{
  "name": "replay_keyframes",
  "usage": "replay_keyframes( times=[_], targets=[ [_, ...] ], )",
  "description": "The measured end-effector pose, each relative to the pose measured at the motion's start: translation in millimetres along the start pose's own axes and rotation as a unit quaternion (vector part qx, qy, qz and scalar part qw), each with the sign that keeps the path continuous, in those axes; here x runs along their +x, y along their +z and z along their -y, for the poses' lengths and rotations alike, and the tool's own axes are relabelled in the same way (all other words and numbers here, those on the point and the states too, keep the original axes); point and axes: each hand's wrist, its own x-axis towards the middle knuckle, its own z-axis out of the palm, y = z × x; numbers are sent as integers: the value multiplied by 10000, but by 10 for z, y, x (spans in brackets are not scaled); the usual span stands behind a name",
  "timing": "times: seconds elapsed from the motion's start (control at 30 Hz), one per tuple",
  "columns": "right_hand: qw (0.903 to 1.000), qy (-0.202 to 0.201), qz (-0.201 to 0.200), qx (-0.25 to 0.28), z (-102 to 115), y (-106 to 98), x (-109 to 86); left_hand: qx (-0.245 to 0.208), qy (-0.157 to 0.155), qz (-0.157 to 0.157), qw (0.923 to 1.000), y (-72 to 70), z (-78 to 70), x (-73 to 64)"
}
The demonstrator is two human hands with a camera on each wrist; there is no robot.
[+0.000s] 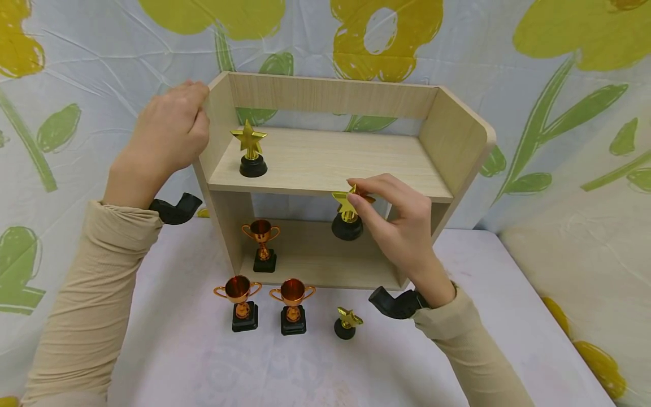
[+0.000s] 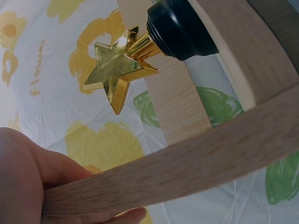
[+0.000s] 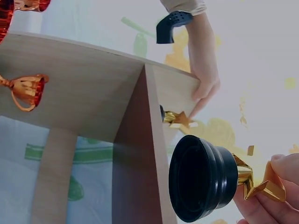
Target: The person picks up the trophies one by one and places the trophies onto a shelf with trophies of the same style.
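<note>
My right hand (image 1: 399,226) pinches a gold star trophy (image 1: 347,221) by its star, the black round base hanging below in front of the upper shelf's edge. In the right wrist view that trophy's base (image 3: 201,179) faces the camera. My left hand (image 1: 165,127) grips the top of the left side panel of a wooden shelf unit (image 1: 330,93); in the left wrist view thumb and fingers lie on either side of the panel (image 2: 177,175). Another star trophy (image 1: 251,150) stands on the upper shelf at the left, close to that hand.
A bronze cup trophy (image 1: 263,246) stands on the lower shelf at the left. Two more bronze cups, one left (image 1: 244,305) and one right (image 1: 293,305), and a small star trophy (image 1: 347,325) stand on the white table (image 1: 178,350) before the unit. A flowered cloth (image 1: 315,34) hangs behind.
</note>
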Motion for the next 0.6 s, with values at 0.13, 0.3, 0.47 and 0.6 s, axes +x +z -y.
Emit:
replay_keyframes(
  times=[0.13, 0.3, 0.47, 0.6],
  targets=[
    [10000, -39, -63, 51, 9, 15, 50, -10, -17, 37, 10000, 2, -1, -2],
    [9999, -100, -123, 51, 3, 33, 114, -30, -19, 33, 10000, -3, -11, -5],
    [9998, -160, -73, -55, -14, 48, 211, -9, -39, 20, 10000, -3, -10, -4],
    [9996, -265, -29, -91, -37, 65, 296, 3, -16, -3, 10000, -3, -8, -6]
  ],
)
